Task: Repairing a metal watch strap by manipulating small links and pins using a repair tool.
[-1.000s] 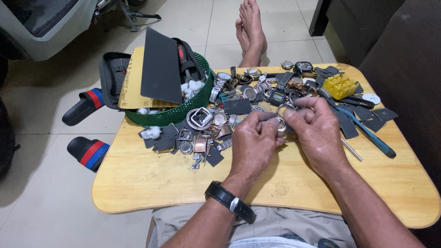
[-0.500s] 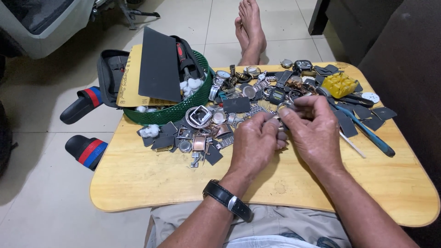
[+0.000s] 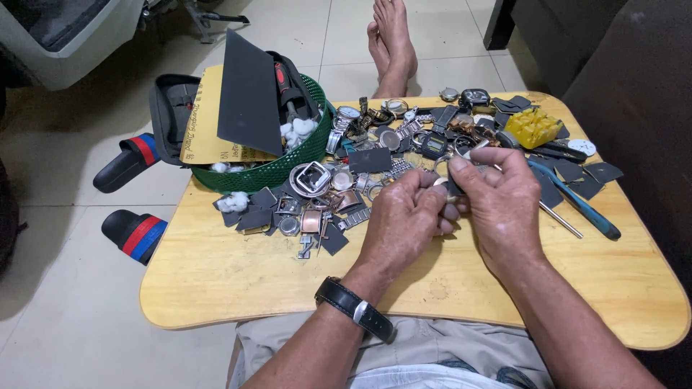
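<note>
Both hands meet over the middle of a low wooden table [image 3: 216,281]. The left hand [image 3: 404,223], with a black wristwatch [image 3: 357,308] on its wrist, is curled almost closed, and the right hand [image 3: 501,202] is bent the same way against it. Pinched between the fingertips of the 2 hands is a small dark piece with a metal ring [image 3: 448,186]; it is mostly hidden, so it may be a watch part. It sits just above the tabletop, near the front edge of a heap of watch cases and metal bits [image 3: 375,158]. A green basket [image 3: 288,162] holding a dark sheet stands to the left, a blue-handled tool [image 3: 577,205] lies to the right, and a yellow box [image 3: 533,128] sits behind it.
</note>
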